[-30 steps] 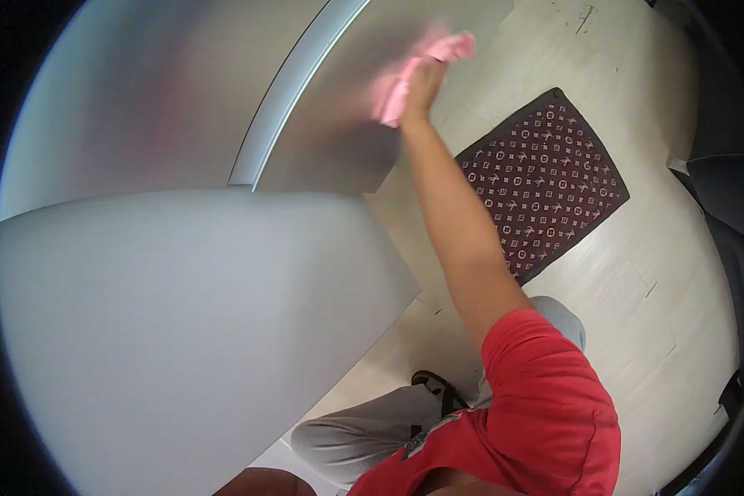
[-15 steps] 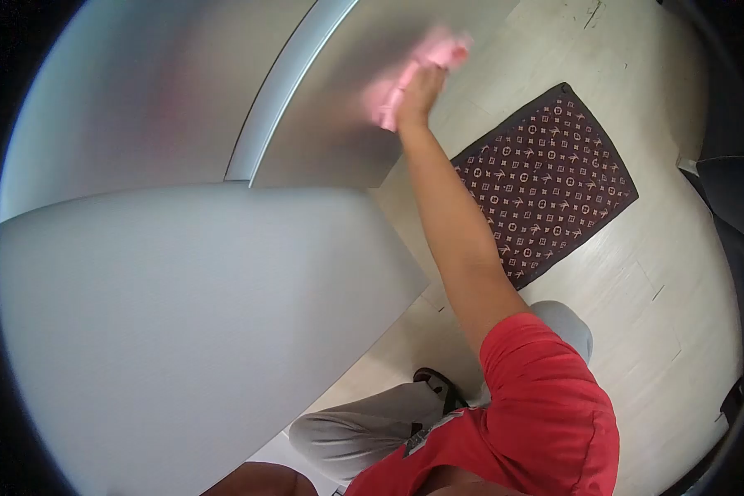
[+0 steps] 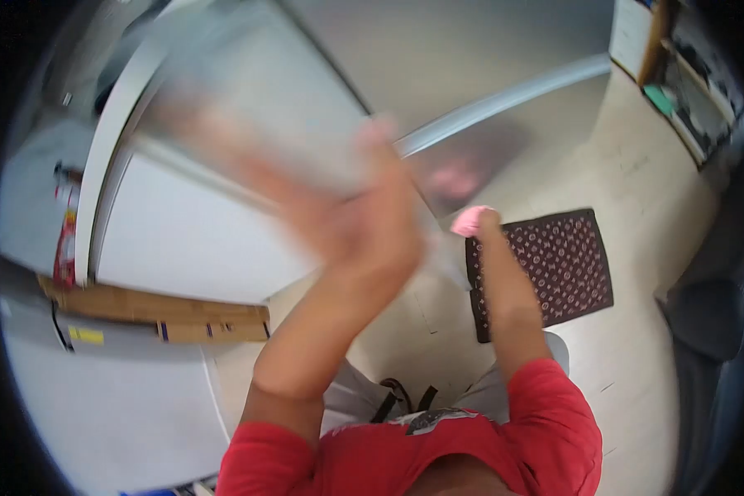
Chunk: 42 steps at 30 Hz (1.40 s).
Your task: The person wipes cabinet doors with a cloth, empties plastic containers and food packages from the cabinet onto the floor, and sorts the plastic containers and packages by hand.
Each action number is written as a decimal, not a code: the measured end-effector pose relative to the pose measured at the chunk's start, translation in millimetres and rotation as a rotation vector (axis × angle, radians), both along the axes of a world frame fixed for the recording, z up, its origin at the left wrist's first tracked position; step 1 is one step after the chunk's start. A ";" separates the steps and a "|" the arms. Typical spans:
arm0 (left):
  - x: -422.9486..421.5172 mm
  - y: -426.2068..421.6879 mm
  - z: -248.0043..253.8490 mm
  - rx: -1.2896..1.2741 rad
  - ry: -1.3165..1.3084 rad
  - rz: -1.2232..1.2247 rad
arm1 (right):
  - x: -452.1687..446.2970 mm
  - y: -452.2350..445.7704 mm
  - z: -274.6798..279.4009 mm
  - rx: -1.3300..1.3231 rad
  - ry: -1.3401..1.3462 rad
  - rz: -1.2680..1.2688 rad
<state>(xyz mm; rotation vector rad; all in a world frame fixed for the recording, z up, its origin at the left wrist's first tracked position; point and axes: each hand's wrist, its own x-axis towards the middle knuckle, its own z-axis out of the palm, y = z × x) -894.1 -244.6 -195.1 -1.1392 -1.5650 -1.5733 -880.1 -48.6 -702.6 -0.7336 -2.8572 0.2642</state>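
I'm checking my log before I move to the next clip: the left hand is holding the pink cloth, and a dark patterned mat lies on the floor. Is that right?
One thing is wrong: the head view shows the pink cloth in the right hand, not the left hand. The dark patterned mat does lie on the floor.

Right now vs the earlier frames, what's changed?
Right hand drew back off the steel front toward the body, bringing the pink cloth. Left hand, unseen before, is raised into view, blurred. View swung left. Same: cloth in right hand, patterned mat on the floor.
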 end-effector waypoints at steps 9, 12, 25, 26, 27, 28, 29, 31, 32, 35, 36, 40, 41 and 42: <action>9.4 41.7 16.8 -0.123 0.356 -0.049 | 200.7 -73.2 303.1 -1.421 0.521 -0.531; 8.7 24.8 23.9 -0.093 0.253 -0.395 | 195.3 -149.9 342.9 -1.450 0.489 -0.372; -163.0 -153.3 -151.5 -0.352 -1.000 -0.863 | -95.6 -207.8 427.1 -0.863 0.388 0.094; -174.8 -161.8 -157.9 -0.232 -1.094 -0.809 | -120.9 -203.5 433.1 -0.666 0.413 0.142; -185.4 -170.6 -163.2 -0.219 -1.051 -0.657 | -147.8 -197.7 442.1 -0.467 0.436 0.189; -194.1 -180.8 -169.3 -0.208 -1.010 -0.501 | -173.4 -191.4 456.1 -0.253 0.601 0.236; -202.6 -188.6 -176.2 -0.210 -0.999 -0.494 | -199.2 -182.1 469.9 -0.039 0.756 0.280; -214.8 -204.3 -189.2 -0.272 -0.913 -0.380 | -257.1 -153.2 482.0 0.171 0.908 0.229; -216.3 -210.6 -192.7 -0.265 -0.908 -0.369 | -280.4 -142.1 483.9 0.229 0.886 0.182; -211.9 -225.5 -199.7 -0.192 -1.087 -0.221 | -313.9 -122.4 477.8 0.243 0.784 0.123; -208.5 -233.6 -203.1 -0.186 -1.090 -0.199 | -317.7 -117.7 474.8 0.212 0.696 0.087; -200.8 -255.4 -193.8 -0.119 -1.158 -0.118 | -296.6 -112.1 474.9 0.115 1.040 0.250; -195.2 -258.2 -184.8 -0.048 -1.169 -0.129 | -280.9 -118.1 476.4 0.103 1.128 0.315; -188.5 -255.8 -165.2 -0.035 -1.168 -0.119 | -261.5 -130.9 475.0 0.059 1.090 0.329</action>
